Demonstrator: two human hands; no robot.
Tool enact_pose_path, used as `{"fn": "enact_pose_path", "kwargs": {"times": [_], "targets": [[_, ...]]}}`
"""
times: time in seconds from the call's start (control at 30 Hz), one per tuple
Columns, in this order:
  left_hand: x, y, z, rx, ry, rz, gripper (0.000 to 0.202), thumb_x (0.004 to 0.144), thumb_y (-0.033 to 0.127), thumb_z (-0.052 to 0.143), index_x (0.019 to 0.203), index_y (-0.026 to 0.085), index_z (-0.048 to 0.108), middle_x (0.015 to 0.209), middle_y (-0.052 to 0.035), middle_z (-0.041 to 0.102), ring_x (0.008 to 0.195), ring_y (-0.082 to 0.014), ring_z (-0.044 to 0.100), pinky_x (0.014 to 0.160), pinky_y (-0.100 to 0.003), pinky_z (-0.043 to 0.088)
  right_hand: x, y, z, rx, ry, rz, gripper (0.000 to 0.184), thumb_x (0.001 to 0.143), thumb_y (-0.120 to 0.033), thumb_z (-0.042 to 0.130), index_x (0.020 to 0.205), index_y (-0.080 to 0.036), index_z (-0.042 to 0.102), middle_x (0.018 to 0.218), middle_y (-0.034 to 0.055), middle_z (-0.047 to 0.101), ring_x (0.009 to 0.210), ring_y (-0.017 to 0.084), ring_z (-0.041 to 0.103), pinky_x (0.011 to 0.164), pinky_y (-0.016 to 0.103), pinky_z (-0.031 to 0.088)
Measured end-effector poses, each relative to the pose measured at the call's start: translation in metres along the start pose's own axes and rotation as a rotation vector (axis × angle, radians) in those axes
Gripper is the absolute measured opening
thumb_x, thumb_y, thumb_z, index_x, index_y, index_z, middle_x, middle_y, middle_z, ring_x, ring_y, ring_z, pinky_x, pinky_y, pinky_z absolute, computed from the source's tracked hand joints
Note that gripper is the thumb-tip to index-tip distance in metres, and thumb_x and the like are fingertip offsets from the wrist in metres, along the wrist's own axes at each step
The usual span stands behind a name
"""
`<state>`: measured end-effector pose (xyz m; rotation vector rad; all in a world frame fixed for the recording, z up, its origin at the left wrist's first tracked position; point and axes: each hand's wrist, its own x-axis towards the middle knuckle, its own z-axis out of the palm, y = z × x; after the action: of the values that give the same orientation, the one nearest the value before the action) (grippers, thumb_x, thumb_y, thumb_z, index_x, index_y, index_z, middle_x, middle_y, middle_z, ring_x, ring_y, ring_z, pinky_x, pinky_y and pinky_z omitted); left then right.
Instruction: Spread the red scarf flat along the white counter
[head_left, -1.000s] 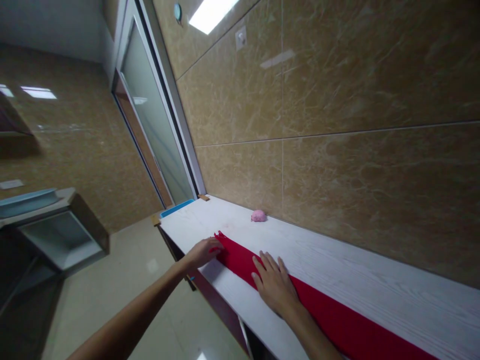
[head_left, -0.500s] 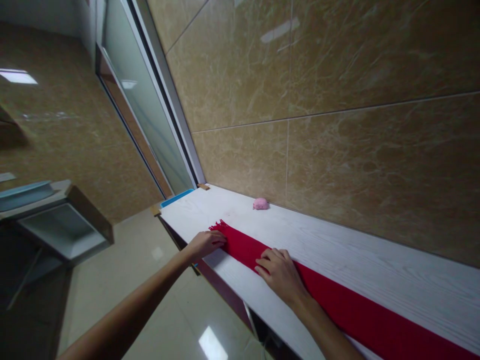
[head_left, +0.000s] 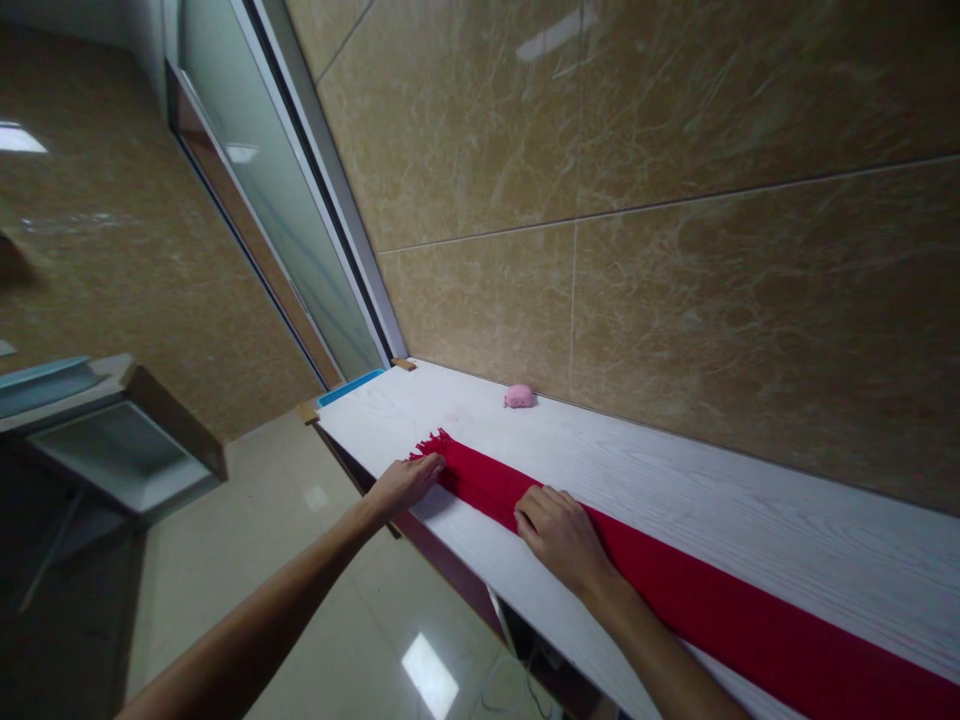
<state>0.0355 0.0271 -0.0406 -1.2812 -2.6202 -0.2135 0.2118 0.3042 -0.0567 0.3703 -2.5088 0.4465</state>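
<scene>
A long red scarf [head_left: 720, 590] with a fringed end lies flat along a white wood-grain tabletop [head_left: 645, 450], running from the middle of the view to the lower right. At the fringed end, my left hand [head_left: 409, 483] pinches the scarf's near edge, its fingertips pressed together on the cloth. My right hand [head_left: 562, 535] is farther along the scarf, fingers curled in against the fabric near the same edge. Its fingertips are partly hidden.
A small pink pig-like figure [head_left: 519, 396] stands by the marbled tile wall [head_left: 712, 270]. A blue tray rim [head_left: 350, 388] shows past the table's far end. Left are a glass door [head_left: 277, 180] and a cabinet [head_left: 120, 455]; cables [head_left: 510, 680] hang below the table.
My left hand has shifted slightly left and its fingers have closed in on the scarf's edge. The right hand's fingers have curled more. The fringe lies a little more spread out.
</scene>
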Motion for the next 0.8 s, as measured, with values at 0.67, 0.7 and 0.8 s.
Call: {"fn": "enact_pose_path", "kwargs": {"times": [0.67, 0.7, 0.8], "targets": [[-0.011, 0.004, -0.008, -0.026, -0.014, 0.113, 0.028, 0.103, 0.026, 0.042, 0.118, 0.023, 0.065, 0.126, -0.0092, 0.072, 0.103, -0.0186, 0.072, 0.089, -0.029, 0.059, -0.002, -0.005, -0.01, -0.034, -0.09, -0.082, 0.012, 0.094, -0.016, 0.067, 0.083, -0.02, 0.066, 0.09, 0.0009, 0.067, 0.086, 0.02, 0.058, 0.076, 0.034, 0.038], [-0.011, 0.005, -0.011, -0.032, -0.024, 0.117, 0.027, 0.102, 0.026, 0.043, 0.117, 0.023, 0.066, 0.129, -0.0094, 0.07, 0.107, -0.0191, 0.071, 0.091, -0.03, 0.059, -0.002, -0.006, -0.011, -0.026, -0.095, -0.068, 0.012, 0.095, -0.018, 0.068, 0.083, -0.021, 0.067, 0.091, 0.0011, 0.068, 0.087, 0.02, 0.058, 0.078, 0.034, 0.039], [-0.01, 0.01, -0.023, -0.052, -0.01, 0.112, 0.024, 0.1, 0.026, 0.046, 0.108, 0.021, 0.068, 0.125, -0.0106, 0.071, 0.107, -0.0205, 0.069, 0.093, -0.032, 0.057, 0.0, -0.009, -0.016, 0.001, -0.119, -0.017, 0.014, 0.096, -0.021, 0.067, 0.082, -0.02, 0.069, 0.09, 0.0018, 0.068, 0.088, 0.019, 0.06, 0.08, 0.034, 0.041]]}}
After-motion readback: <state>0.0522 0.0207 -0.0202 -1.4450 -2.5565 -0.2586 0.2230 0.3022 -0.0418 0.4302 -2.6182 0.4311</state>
